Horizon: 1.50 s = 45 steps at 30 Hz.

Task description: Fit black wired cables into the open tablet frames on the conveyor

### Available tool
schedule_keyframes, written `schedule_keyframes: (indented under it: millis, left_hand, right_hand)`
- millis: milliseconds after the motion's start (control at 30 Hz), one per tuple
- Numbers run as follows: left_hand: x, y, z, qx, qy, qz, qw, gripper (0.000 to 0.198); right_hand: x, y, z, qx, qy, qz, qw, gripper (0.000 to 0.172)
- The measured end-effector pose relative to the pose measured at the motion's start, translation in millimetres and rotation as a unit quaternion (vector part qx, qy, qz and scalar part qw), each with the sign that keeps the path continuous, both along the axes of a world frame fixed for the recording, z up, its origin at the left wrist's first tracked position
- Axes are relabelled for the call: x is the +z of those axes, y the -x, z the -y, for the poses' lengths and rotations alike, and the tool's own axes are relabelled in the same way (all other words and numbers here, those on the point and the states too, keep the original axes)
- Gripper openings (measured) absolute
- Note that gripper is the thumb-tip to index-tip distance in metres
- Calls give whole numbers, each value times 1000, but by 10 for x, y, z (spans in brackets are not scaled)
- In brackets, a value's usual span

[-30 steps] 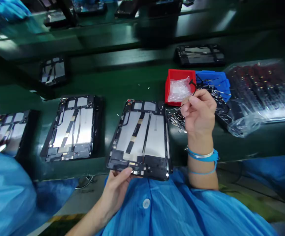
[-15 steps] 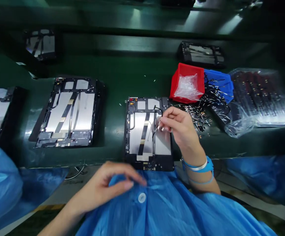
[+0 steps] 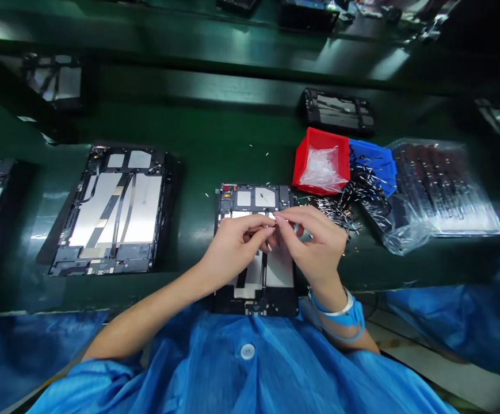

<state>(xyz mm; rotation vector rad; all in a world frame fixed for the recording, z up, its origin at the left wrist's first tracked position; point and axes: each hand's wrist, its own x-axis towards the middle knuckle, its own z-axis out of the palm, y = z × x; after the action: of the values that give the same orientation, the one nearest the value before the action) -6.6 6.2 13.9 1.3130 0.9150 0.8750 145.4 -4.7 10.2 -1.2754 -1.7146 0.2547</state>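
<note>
My left hand (image 3: 235,247) and my right hand (image 3: 314,244) meet above an open black tablet housing (image 3: 256,198) with silver panels, lying on the green bench. Their fingertips pinch together over its upper middle. A thin black cable (image 3: 273,221) seems held between them, though the fingers hide most of it. A blue wrist strap (image 3: 340,313) circles my right wrist. Beneath my hands, much of the housing is covered.
A red bin (image 3: 321,161) holding a clear plastic bag stands beyond the housing, next to a blue bin (image 3: 373,164). A tangle of black cables (image 3: 336,207) lies in front of them. To the right is a clear bag of parts (image 3: 439,190). Another open housing (image 3: 111,210) lies left.
My left hand has left the housing's lower edge and my coat front and risen over the housing. My right hand has come from beside the red bin to join it there, carrying the cable.
</note>
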Motion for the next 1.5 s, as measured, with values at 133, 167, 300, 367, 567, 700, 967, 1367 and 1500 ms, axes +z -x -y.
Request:
schedule_keyframes:
  millis: [133, 167, 300, 367, 567, 700, 967, 1367, 1500]
  left_hand:
    - [-5, -6, -93, 4, -36, -30, 999, 19]
    - [-18, -4, -115, 1, -49, -46, 998, 21]
    - [-93, 23, -186, -18, -33, -77, 996, 23]
    - [-131, 43, -209, -25, 41, -44, 998, 25]
    - [-195, 74, -230, -13, 182, 72, 980, 40]
    - [-214, 43, -206, 6, 168, 97, 981, 49]
    - [-250, 19, -76, -3, 13, 12, 1000, 52]
    - [-246, 6, -73, 12, 93, 79, 993, 58]
    - [-251, -20, -33, 19, 45, 56, 997, 55]
  right_hand:
    - [50, -62, -68, 54, -29, 64, 996, 12]
    - [65, -74, -86, 63, -30, 85, 994, 13]
    - [102, -216, -238, 66, -10, 164, 984, 18]
    - [90, -381, -385, -28, -9, 175, 984, 18]
    - [-28, -600, -575, -191, -18, 215, 958, 18]
    - [-77, -206, -247, 24, -75, 179, 981, 10]
    - [-62, 21, -75, 56, -83, 254, 962, 10]
    - [45, -130, -141, 68, -56, 206, 975, 8]
    - [-12, -7, -89, 86, -69, 238, 965, 11]
